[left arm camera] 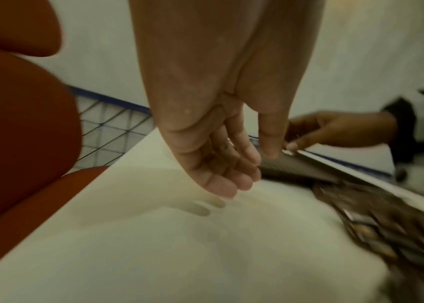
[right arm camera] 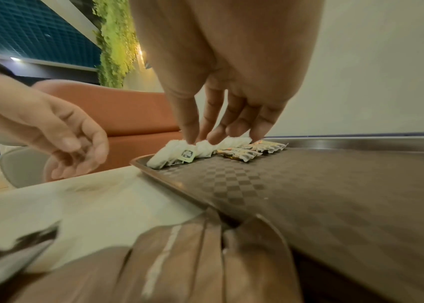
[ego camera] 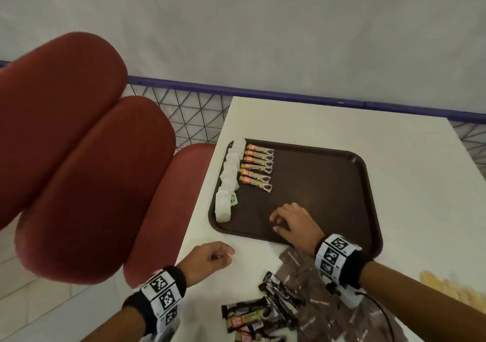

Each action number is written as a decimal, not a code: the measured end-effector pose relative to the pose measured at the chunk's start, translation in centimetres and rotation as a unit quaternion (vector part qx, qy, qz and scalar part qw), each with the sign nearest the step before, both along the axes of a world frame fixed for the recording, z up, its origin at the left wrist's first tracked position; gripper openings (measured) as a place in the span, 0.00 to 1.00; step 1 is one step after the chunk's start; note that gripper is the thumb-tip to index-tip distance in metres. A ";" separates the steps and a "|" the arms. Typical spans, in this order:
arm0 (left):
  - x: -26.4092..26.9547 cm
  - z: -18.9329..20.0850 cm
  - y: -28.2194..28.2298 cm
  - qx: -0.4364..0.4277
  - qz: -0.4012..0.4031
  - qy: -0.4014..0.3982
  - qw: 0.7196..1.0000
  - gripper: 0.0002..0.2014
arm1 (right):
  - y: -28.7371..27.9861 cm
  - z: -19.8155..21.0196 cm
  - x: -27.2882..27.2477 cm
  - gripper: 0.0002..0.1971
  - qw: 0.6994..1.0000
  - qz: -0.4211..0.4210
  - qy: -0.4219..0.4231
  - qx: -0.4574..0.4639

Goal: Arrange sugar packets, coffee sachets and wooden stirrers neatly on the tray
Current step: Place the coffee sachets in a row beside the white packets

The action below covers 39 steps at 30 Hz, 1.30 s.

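A dark brown tray (ego camera: 342, 184) lies on the white table. Along its left edge runs a column of white tea bags (ego camera: 228, 178), and beside them a row of gold coffee sachets (ego camera: 257, 168). My right hand (ego camera: 286, 220) hovers over the tray's near part, fingers relaxed and spread, holding nothing (right arm camera: 221, 131). My left hand (ego camera: 210, 257) hangs over the table just in front of the tray's near left corner, fingers loosely curled and empty (left arm camera: 231, 174). Loose dark and gold sachets (ego camera: 263, 312) lie heaped near the table's front edge, with brown flat packets (ego camera: 297, 265) under my right wrist. Pale wooden stirrers (ego camera: 452, 286) lie at the right.
A red padded bench (ego camera: 79, 157) stands left of the table (ego camera: 420, 170), with a blue-railed wire mesh fence (ego camera: 192, 110) behind. The tray's middle and right side carry nothing.
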<state>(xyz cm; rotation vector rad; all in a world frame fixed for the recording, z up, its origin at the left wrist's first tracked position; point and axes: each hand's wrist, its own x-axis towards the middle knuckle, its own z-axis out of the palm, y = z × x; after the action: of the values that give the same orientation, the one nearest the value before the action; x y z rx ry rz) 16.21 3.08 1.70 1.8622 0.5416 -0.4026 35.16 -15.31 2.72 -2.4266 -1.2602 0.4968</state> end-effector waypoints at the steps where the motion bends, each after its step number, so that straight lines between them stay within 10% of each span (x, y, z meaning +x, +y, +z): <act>1: -0.5 0.1 -0.5 0.018 -0.028 -0.003 0.999 0.05 | -0.9 0.3 -0.5 0.09 1.000 0.013 0.016 -0.010; 14: -3.0 1.2 -6.9 0.259 -0.309 0.031 0.915 0.45 | -6.3 0.9 -9.3 0.40 0.959 0.159 -0.079 -0.222; 39: -1.6 0.3 -11.5 0.446 -0.428 0.003 0.786 0.31 | -5.5 -0.5 -9.4 0.14 0.985 0.059 -0.119 -0.109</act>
<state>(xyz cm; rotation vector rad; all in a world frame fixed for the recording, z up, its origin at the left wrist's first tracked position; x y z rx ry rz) 14.60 -8.46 2.01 3.0018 -0.2494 -0.8415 25.80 -20.78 2.27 -2.6678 -1.5271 0.4034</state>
